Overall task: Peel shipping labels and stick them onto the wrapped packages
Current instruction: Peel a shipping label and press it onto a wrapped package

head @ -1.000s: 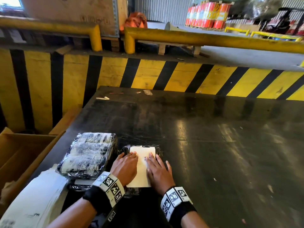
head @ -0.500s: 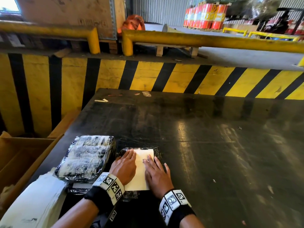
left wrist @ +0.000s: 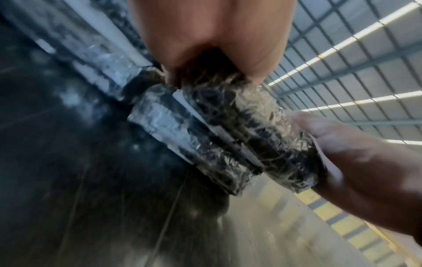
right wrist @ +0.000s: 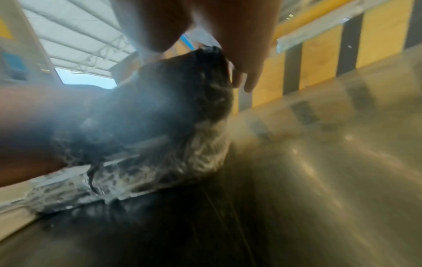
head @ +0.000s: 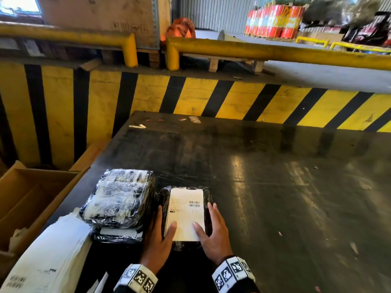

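A white rectangular shipping label (head: 186, 214) with small barcodes lies flat on top of a small package (head: 208, 199) wrapped in crinkled black stretch film, near the front edge of the dark, shiny table (head: 275, 187). The left hand (head: 157, 240) and the right hand (head: 213, 235) hold the package at its two sides, fingers straight along the edges and both thumbs pressing on the lower part of the label. Just beside it on the left stands a stack of bigger film-wrapped packages (head: 120, 199), then a pile of white label sheets (head: 53, 256) and an open cardboard box (head: 31, 197).
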